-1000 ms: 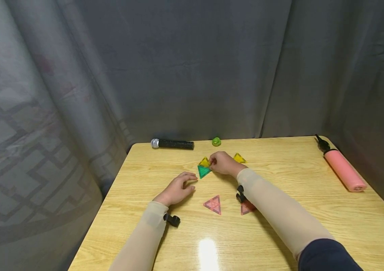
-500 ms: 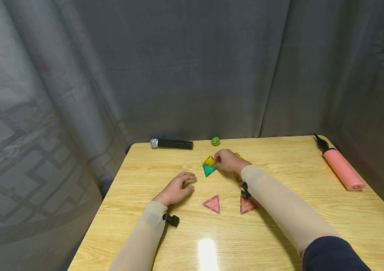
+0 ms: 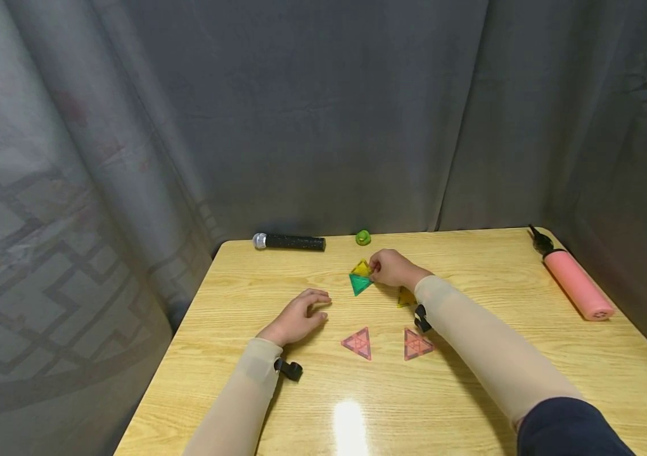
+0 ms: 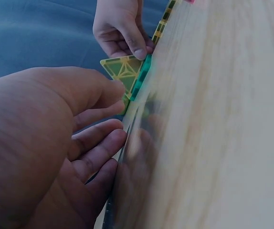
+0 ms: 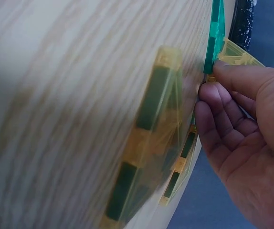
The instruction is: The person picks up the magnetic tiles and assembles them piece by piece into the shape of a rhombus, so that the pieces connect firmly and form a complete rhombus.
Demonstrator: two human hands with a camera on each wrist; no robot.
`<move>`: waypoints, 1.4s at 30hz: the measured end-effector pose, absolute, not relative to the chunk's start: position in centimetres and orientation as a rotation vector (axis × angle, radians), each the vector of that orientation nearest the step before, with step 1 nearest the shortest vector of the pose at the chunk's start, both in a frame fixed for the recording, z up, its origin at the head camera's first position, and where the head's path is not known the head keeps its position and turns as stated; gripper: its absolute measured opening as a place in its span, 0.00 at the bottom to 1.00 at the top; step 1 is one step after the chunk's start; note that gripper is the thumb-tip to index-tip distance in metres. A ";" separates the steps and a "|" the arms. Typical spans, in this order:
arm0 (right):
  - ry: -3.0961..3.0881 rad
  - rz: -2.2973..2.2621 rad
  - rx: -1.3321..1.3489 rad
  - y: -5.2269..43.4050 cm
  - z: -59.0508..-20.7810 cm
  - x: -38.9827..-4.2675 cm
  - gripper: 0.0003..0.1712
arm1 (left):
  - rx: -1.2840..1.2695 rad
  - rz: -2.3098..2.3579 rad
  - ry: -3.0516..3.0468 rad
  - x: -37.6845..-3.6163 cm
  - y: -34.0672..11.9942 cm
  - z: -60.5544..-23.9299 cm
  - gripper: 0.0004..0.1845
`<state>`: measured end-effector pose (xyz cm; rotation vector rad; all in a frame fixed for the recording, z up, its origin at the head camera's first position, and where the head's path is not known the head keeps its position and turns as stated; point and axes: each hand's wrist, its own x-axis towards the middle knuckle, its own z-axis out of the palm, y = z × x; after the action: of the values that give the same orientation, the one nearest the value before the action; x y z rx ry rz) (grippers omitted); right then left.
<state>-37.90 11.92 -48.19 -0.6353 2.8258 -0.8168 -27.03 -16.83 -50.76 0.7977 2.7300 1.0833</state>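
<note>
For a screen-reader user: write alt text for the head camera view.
A person's right hand pinches a yellow triangle tile joined to a green triangle tile on a wooden table, while the left hand rests flat nearby. Two pink triangle tiles, a microphone and a pink pump also lie there.

Mic (image 3: 289, 241) at table's (image 3: 528, 380) back-left, pump (image 3: 576, 282) far right, two flat tiles (image 3: 358, 343) (image 3: 416, 344) btwn forearms.
</note>
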 end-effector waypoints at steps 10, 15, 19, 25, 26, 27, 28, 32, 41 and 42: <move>2.819 -0.852 -0.621 12.4 -48.3 -37.8 0.06 | 0.788 1.071 2.725 -27.1 -16.8 -50.8 0.20; 2.825 -0.887 -0.588 13.0 -48.5 -37.8 0.06 | 0.793 1.064 2.729 -27.0 -16.5 -50.7 0.22; 2.823 -0.885 -0.576 13.3 -48.6 -37.8 0.07 | 0.818 1.080 2.685 -26.5 -15.7 -50.3 0.26; 2.833 -0.855 -0.601 13.4 -48.6 -37.8 0.07 | 0.912 1.061 2.638 -25.6 -14.1 -49.8 0.28; 2.836 -0.848 -0.603 13.4 -48.6 -37.8 0.07 | 0.923 1.056 2.631 -25.5 -13.8 -49.7 0.28; 2.838 -0.843 -0.607 13.4 -48.6 -37.7 0.07 | 0.928 1.049 2.625 -25.4 -13.6 -49.7 0.29; 2.842 -0.835 -0.612 13.3 -48.6 -37.7 0.07 | 0.932 1.039 2.617 -25.2 -13.4 -49.7 0.29; 2.844 -0.826 -0.621 13.3 -48.6 -37.7 0.07 | 0.964 0.959 2.616 -24.7 -12.6 -49.6 0.30; 2.845 -0.822 -0.604 13.4 -48.7 -37.7 0.07 | 1.015 0.847 2.622 -24.0 -11.6 -49.2 0.34; 2.844 -0.822 -0.603 13.4 -48.7 -37.7 0.07 | 1.015 0.847 2.616 -23.9 -11.6 -49.2 0.34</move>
<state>-37.72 13.42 -48.67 -0.6026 2.8437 -0.8223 -23.93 -11.57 -49.20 1.0147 2.6164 0.8470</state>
